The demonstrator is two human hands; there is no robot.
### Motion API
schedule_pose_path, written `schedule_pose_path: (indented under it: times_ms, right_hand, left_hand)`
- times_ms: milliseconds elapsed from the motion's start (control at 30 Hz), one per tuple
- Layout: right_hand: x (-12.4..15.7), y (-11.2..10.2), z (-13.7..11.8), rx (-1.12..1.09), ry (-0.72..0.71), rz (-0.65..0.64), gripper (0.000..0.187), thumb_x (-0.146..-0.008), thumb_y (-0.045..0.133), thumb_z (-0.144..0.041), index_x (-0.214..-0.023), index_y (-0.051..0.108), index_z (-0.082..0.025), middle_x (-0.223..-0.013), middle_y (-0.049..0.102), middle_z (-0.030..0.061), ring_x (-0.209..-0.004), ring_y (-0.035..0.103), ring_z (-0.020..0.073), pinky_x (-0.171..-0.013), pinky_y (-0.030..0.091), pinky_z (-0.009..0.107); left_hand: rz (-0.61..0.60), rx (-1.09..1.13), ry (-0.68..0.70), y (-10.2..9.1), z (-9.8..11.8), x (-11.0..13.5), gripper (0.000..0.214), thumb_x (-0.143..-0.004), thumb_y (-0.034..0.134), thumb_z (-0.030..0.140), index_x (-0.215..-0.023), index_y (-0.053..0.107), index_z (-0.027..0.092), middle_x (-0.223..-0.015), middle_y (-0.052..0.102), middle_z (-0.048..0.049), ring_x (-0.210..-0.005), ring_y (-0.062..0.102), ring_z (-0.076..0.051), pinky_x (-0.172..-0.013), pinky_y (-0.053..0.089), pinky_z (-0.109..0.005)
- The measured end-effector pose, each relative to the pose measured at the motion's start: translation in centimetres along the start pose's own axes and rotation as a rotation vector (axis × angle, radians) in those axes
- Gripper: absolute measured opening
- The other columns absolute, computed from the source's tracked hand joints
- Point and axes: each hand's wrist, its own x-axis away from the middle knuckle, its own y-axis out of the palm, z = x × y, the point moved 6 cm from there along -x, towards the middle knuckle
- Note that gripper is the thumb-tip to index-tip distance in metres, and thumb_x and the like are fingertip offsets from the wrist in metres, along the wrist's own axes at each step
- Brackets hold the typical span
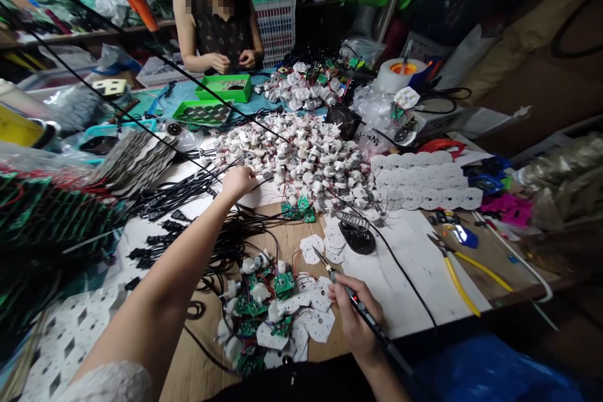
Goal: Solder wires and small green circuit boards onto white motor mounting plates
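Observation:
My right hand (355,311) grips a black soldering iron (365,311), its tip over a white circuit board (311,249). My left hand (239,182) is stretched forward with curled fingers, at the near left edge of a pile of white parts (301,157) with thin wires. What those fingers hold, if anything, is hidden. Black power cords (226,235) lie beneath my left forearm. Close to my body is a heap of green circuit boards (284,285) wired to white parts and white boards (320,325).
A black iron stand (357,235) with a coil is right of the white boards. Yellow-handled pliers (455,276) lie further right, below a white board panel (424,181). Across the table a person (217,19) works behind a green tray (226,88). Cables hang overhead.

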Motion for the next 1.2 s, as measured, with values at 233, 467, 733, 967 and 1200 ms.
schedule_pose_path:
  times_ms: [233, 467, 733, 967, 1200]
  right_hand:
    - [0.1, 0.3, 0.5, -0.009, 0.054, -0.013, 0.020, -0.097, 0.063, -0.034, -0.104, 0.073, -0.019, -0.077, 0.079, 0.0043, -0.061, 0.077, 0.0183, -0.057, 0.064, 0.024]
    - [-0.2, 0.4, 0.2, -0.020, 0.065, -0.009, 0.022, -0.096, 0.063, -0.037, -0.103, 0.074, -0.020, -0.076, 0.079, 0.0040, -0.059, 0.077, 0.0187, -0.056, 0.064, 0.025]
    - [-0.2, 0.3, 0.1, -0.035, 0.065, 0.001, 0.019, -0.097, 0.063, -0.035, -0.104, 0.072, -0.020, -0.077, 0.079, 0.0036, -0.060, 0.077, 0.0184, -0.055, 0.064, 0.024]
    - [0.1, -0.1, 0.3, -0.019, 0.076, 0.025, 0.017, -0.097, 0.063, -0.032, -0.107, 0.072, -0.021, -0.077, 0.078, 0.0022, -0.061, 0.077, 0.0168, -0.058, 0.064, 0.024]
    - [0.0, -0.2, -0.2, -0.012, 0.079, 0.024, 0.016, -0.096, 0.063, -0.031, -0.106, 0.071, -0.021, -0.077, 0.078, 0.0024, -0.062, 0.077, 0.0173, -0.057, 0.064, 0.025]
  left_hand:
    - [-0.021, 0.251, 0.003, -1.3, -0.9, -0.6, 0.013, -0.073, 0.074, 0.028, -0.079, 0.078, 0.017, -0.064, 0.073, -0.0042, -0.066, 0.070, -0.019, -0.069, 0.053, -0.027]
    - [0.380, 0.904, 0.061, -0.8, -0.5, -0.1, 0.027, -0.073, 0.075, 0.040, -0.084, 0.076, 0.015, -0.071, 0.072, -0.0026, -0.068, 0.067, -0.016, -0.069, 0.053, -0.027]
    - [0.272, 1.402, 0.357, -2.4, 2.9, 4.2, 0.056, -0.065, 0.087, 0.033, -0.116, 0.067, 0.021, -0.078, 0.073, -0.0015, -0.068, 0.069, -0.015, -0.074, 0.059, -0.032]
    - [-0.208, 1.023, 0.307, 0.5, 5.1, 12.5, 0.040, -0.074, 0.083, 0.045, -0.101, 0.075, 0.017, -0.078, 0.076, -0.0059, -0.065, 0.068, -0.017, -0.065, 0.055, -0.030]
    - [-0.165, 0.246, 0.565, 5.1, 6.9, 16.9, 0.019, -0.092, 0.065, 0.030, -0.083, 0.077, 0.018, -0.081, 0.073, -0.0050, -0.073, 0.064, -0.016, -0.068, 0.044, -0.028]
